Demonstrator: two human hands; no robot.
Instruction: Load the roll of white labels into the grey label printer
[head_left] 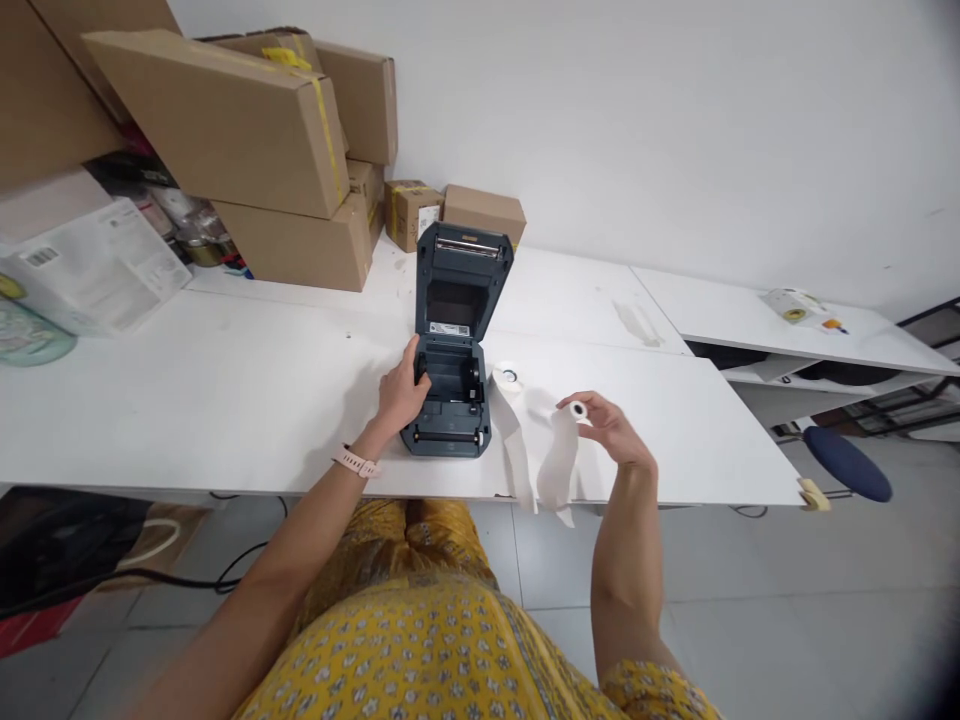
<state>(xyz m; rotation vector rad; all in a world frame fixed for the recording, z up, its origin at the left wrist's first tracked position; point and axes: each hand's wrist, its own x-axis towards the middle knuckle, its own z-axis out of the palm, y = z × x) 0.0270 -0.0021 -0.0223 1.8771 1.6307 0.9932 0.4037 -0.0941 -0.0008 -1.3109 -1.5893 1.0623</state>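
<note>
A dark label printer (pixel 451 428) stands on the white table with its lid (pixel 471 262) tipped up and back, so its inner bay shows. My left hand (pixel 403 388) grips the printer's left side wall, with the thumb reaching over into the bay. To the right of the printer, my right hand (pixel 609 428) holds a small roll of white label paper (pixel 577 410) between thumb and fingers. A loose strip (pixel 556 470) hangs from that roll past the table's front edge. Between the printer and my right hand lies another paper roll (pixel 508 376), its strip also trailing over the edge.
Cardboard boxes (pixel 255 140) are stacked at the back left, with smaller boxes (pixel 484 208) behind the printer. A clear plastic container (pixel 90 260) sits at the far left. On the right are a second white table (pixel 750 330) and a blue stool (pixel 847 463).
</note>
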